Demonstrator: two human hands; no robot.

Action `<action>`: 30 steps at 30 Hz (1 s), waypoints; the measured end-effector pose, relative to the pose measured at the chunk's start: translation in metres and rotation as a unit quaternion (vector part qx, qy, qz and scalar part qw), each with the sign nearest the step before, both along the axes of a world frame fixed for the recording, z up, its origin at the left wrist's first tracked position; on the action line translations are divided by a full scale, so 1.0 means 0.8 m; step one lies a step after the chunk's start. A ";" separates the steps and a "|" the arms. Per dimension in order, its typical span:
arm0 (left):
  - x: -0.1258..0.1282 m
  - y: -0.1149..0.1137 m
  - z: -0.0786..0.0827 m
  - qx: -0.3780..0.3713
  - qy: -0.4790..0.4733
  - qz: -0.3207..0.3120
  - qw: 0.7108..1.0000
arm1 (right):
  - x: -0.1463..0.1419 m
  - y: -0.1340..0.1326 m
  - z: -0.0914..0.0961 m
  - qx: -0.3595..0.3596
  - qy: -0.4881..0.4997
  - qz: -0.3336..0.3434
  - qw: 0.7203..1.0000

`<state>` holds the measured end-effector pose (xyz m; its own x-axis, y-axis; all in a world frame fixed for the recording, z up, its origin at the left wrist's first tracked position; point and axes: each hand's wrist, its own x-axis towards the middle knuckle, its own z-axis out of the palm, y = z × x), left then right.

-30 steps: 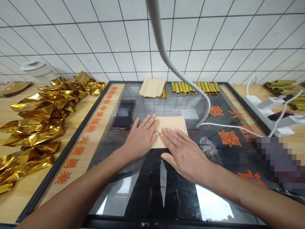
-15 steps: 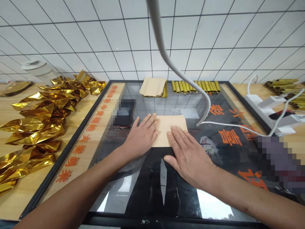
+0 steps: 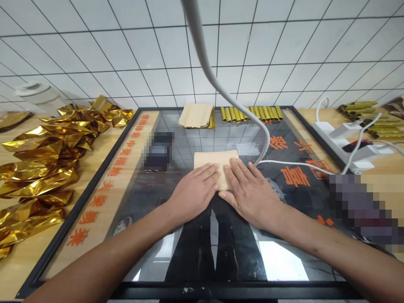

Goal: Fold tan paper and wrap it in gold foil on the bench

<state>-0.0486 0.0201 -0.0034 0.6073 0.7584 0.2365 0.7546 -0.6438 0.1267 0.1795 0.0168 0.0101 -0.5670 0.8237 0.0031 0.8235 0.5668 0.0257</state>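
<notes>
A folded tan paper sheet (image 3: 214, 162) lies on the glass-topped table (image 3: 189, 252) in the middle of the view. My left hand (image 3: 194, 191) lies flat on the sheet's near left part, fingers stretched out and close together. My right hand (image 3: 251, 189) lies flat on its near right part, fingers spread a little. Both palms press down on the paper's near edge and neither hand holds anything.
Crumpled gold foil bags (image 3: 47, 155) are heaped at the left. A stack of tan sheets (image 3: 195, 115) and a row of gold rolls (image 3: 252, 112) lie at the far edge. A phone (image 3: 156, 153), a white cable (image 3: 240, 105) and a power strip (image 3: 347, 134) are nearby.
Both hands have slid toward me along the sheet to its near edge and come closer together, uncovering more of its far part. The camera view has shifted slightly.
</notes>
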 end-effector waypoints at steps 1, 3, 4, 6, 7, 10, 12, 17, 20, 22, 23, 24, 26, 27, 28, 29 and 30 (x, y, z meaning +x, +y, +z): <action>0.002 -0.003 -0.002 -0.008 0.001 -0.003 1.000 | 0.002 0.002 0.000 -0.001 0.004 0.001 1.000; 0.004 -0.006 -0.006 -0.015 0.000 0.002 1.000 | 0.006 0.007 0.003 -0.001 0.006 0.006 1.000; 0.004 -0.006 -0.007 -0.016 -0.002 0.005 1.000 | 0.008 0.011 0.004 -0.001 0.003 0.007 1.000; 0.002 -0.005 -0.007 -0.016 -0.013 0.006 1.000 | 0.011 0.018 0.009 -0.005 -0.004 0.005 1.000; 0.002 -0.004 -0.007 -0.015 -0.022 0.006 1.000 | 0.012 0.021 0.011 -0.010 -0.006 0.003 1.000; 0.000 0.000 -0.008 -0.010 -0.055 0.014 0.998 | 0.013 0.026 0.015 -0.011 0.011 -0.007 1.000; 0.000 0.002 -0.010 -0.006 -0.069 0.024 0.997 | 0.014 0.028 0.014 0.003 0.020 -0.008 1.000; 0.003 0.002 -0.011 -0.008 -0.067 0.025 0.997 | 0.023 0.039 0.001 0.036 0.029 0.006 0.999; 0.004 0.001 -0.010 -0.010 -0.059 0.031 0.998 | 0.028 0.052 -0.003 0.048 0.038 -0.004 0.998; 0.004 0.001 -0.009 -0.017 -0.054 0.038 0.998 | 0.031 0.060 -0.004 0.043 0.043 -0.015 0.998; 0.004 0.001 -0.008 -0.020 -0.052 0.040 0.998 | 0.033 0.063 -0.004 0.038 0.045 -0.020 0.998; 0.004 0.000 -0.008 -0.024 -0.050 0.040 0.998 | 0.035 0.066 -0.005 0.033 0.051 -0.023 0.998; 0.004 0.000 -0.007 -0.025 -0.047 0.037 0.998 | 0.039 0.069 -0.005 0.023 0.071 -0.022 0.997; 0.004 0.000 -0.007 -0.025 -0.046 0.036 0.998 | 0.042 0.070 -0.006 0.022 0.086 -0.022 0.996; 0.004 0.001 -0.007 -0.023 -0.044 0.034 0.998 | 0.044 0.071 -0.006 0.021 0.103 -0.024 0.994; 0.004 0.001 -0.007 -0.021 -0.041 0.033 0.998 | 0.047 0.071 -0.007 0.023 0.119 -0.028 0.992; 0.003 0.001 -0.007 -0.019 -0.037 0.033 0.999 | 0.049 0.072 -0.008 0.025 0.133 -0.033 0.990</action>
